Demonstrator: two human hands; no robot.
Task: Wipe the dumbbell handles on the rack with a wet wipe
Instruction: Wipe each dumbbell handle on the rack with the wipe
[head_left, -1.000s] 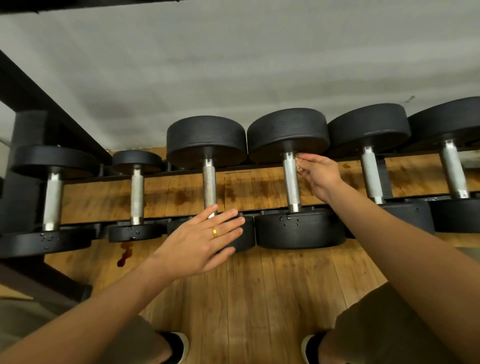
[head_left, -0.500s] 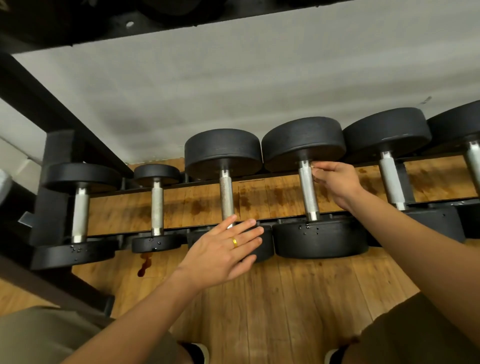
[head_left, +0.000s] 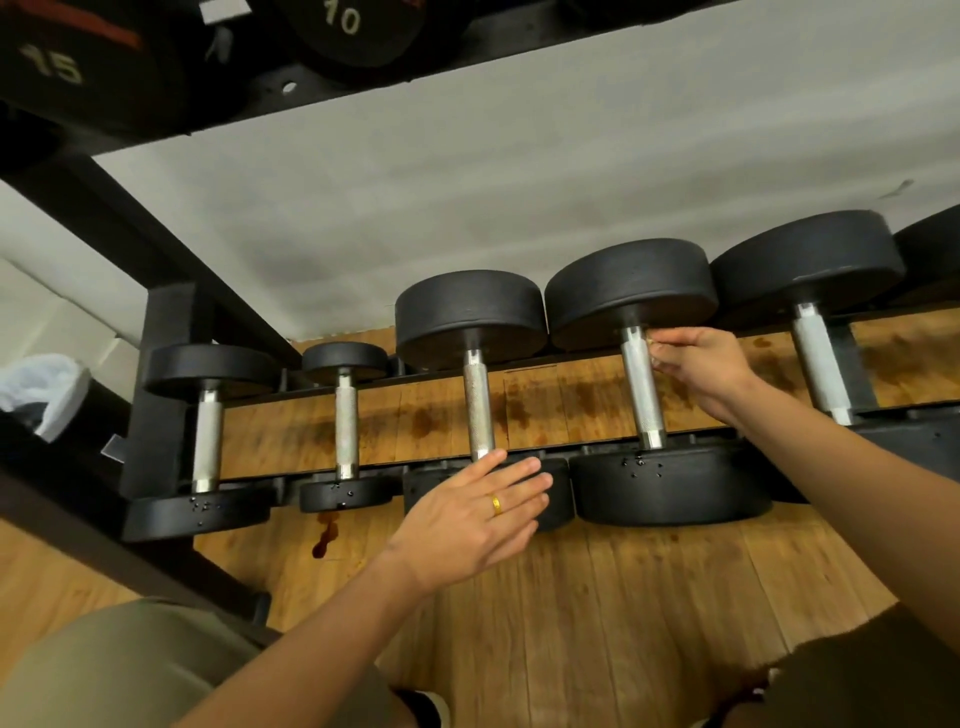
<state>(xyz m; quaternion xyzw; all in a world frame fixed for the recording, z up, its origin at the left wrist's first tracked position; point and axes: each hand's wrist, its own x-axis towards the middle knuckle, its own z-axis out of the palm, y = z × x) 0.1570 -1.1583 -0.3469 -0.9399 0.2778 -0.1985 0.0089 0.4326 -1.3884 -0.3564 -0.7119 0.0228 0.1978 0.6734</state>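
Head view: our right hand (head_left: 696, 369) has its fingers curled, tips pinching a small pale scrap (head_left: 651, 341) against the far end of the handle (head_left: 641, 395) of the 4th dumbbell from left, just under its rear head. We can't tell if the scrap is the wet wipe. Our left hand (head_left: 467, 519) is flat and relaxed, fingers straight, holding nothing, w/ a gold ring (head_left: 497, 504) on one finger. It lies over the front head of the 3rd dumbbell (head_left: 470, 317), fingertips near the bottom of that handle; contact unclear. Both dumbbells sit across the rails of the black rack (head_left: 161, 374) w/ others either side. Under it is a stained wood floor (head_left: 649, 597). The upper shelf holds plates marked 15 (head_left: 52, 65) and 10 (head_left: 340, 21). A white cloth (head_left: 41, 384) sits far left.
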